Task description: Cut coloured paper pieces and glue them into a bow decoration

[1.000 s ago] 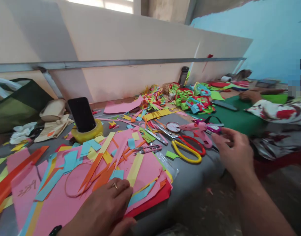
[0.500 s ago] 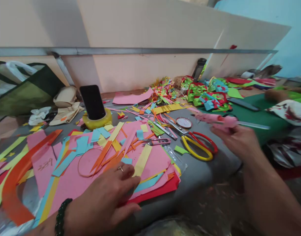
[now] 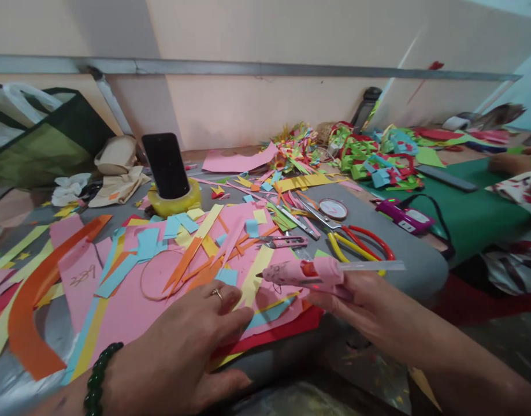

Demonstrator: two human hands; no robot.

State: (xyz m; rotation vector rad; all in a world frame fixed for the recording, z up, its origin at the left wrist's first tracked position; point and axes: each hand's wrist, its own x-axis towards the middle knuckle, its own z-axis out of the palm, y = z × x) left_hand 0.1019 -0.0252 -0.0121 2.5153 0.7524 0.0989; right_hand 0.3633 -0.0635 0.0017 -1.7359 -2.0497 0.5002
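My right hand [image 3: 352,306] is wrapped round a pink glue gun [image 3: 302,273], with a clear glue stick [image 3: 371,266] jutting from its back. The gun's dark nozzle points left, above the stack of coloured paper. Palm down, my left hand [image 3: 191,335] rests at the near edge of the pink paper sheets [image 3: 122,315], thumb apart from the bent fingers. Around it lie light blue paper pieces [image 3: 148,242], an orange strip [image 3: 185,263] and a pale yellow strip [image 3: 256,271]. Small pink thread snips [image 3: 285,241] lie just beyond the gun.
Scissors with red and yellow handles [image 3: 371,240] lie beyond my right hand, near a round white disc [image 3: 333,208] and a purple device [image 3: 404,216]. A phone [image 3: 166,164] leans in a yellow tape roll [image 3: 178,202]. Another person's hand [image 3: 510,163] is at far right.
My right hand has brought the glue gun left and nearer, over the paper stack. The purple device now shows. My left hand stays nearly in place; the view has shifted a little.
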